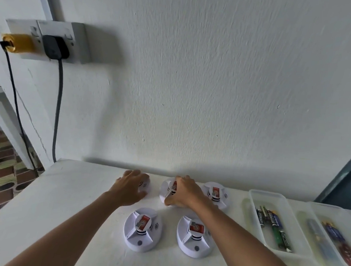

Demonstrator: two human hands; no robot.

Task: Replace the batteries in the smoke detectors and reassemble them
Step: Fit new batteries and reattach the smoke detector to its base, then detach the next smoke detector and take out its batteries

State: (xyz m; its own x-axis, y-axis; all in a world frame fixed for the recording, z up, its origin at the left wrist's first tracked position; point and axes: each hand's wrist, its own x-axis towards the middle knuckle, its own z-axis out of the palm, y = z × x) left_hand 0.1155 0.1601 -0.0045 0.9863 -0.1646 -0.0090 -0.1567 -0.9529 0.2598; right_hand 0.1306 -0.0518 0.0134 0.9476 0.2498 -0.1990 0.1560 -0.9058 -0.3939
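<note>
Several round white smoke detectors with red labels lie on the white table (63, 208). My left hand (129, 186) rests over the back left detector (145, 185), fingers curved around its body. My right hand (184, 192) grips the back middle detector (167, 191), fingers curled over its top and thumb at its front edge. A third detector (216, 194) sits at the back right, just beyond my right wrist. Two more stand in front: the front left detector (143, 229) and the front right detector (194, 235), partly under my right forearm.
A clear tray (254, 199) holding several batteries (273, 227) stands right of the detectors. A second clear tray (317, 211) with more batteries is at the far right. The wall rises right behind the table; a socket with plugs (52, 45) and cables hangs at upper left.
</note>
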